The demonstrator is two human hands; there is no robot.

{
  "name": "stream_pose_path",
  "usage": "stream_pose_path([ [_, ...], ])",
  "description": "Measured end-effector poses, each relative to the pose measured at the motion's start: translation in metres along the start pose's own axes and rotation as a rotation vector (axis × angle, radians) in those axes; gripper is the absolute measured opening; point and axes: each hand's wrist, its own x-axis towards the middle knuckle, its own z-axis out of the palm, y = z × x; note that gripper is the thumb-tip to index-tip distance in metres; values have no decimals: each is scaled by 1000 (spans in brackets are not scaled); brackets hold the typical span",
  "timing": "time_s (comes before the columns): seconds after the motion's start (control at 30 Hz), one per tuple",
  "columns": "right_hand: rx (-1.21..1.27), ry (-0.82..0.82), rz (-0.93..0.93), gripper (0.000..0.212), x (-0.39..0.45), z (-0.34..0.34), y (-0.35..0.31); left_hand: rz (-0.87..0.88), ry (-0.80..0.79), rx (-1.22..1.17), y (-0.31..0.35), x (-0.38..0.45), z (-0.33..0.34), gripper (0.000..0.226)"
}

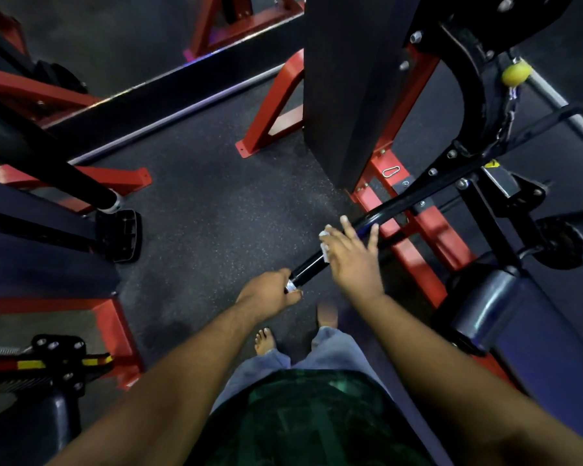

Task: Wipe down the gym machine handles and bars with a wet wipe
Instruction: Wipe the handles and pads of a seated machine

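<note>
Black bar [337, 245] runs up-right | left hand [269, 290] grips its capped end | right hand [352, 252], fingers [372, 234] spread, presses wet wipe [324, 245] on it

Glossy black metal bar [381, 218] w/ chrome end; white crumpled wipe [324, 242]; matt speckled rubber floor [216, 203]; painted red frame [414, 230].

Two hands [270, 290] [350, 257], one black bar [377, 218], one white wipe [324, 240].
</note>
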Motion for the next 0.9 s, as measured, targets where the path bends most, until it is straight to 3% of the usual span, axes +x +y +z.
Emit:
stream_pose_path([
  [0.07, -31, 15, 17, 45, 14, -19, 30, -6, -3, -4, 0, 0, -1, 40],
  [0.2, 56, 118, 375, 33, 49, -45, 87, -19, 4, -6, 0, -2, 0, 41],
  [0.3, 193, 202, 475, 38, 53, -39, 84, -9, -2, -18, 0, -2, 0, 43],
  [0.43, 172, 186, 320, 36, 17, -18, 28, -8, -10, -12, 0, -1, -3, 45],
  [0.57, -50, 5, -61, 58, -29, 27, -26, 8, 0, -20, 0, -2, -5, 39],
  [0.73, -191, -49, -290, 82, -40, 30, -21, 25, 12, -22, 1, -3, -5, 41],
  [0.8, -223, -7, -249, 75, -21, 9, -2, 12, 0, -20, 1, -3, -6, 38],
  [0.9, -142, 60, 20, 49, 15, -22, 40, 12, -3, -34, -1, -3, -8, 40],
])
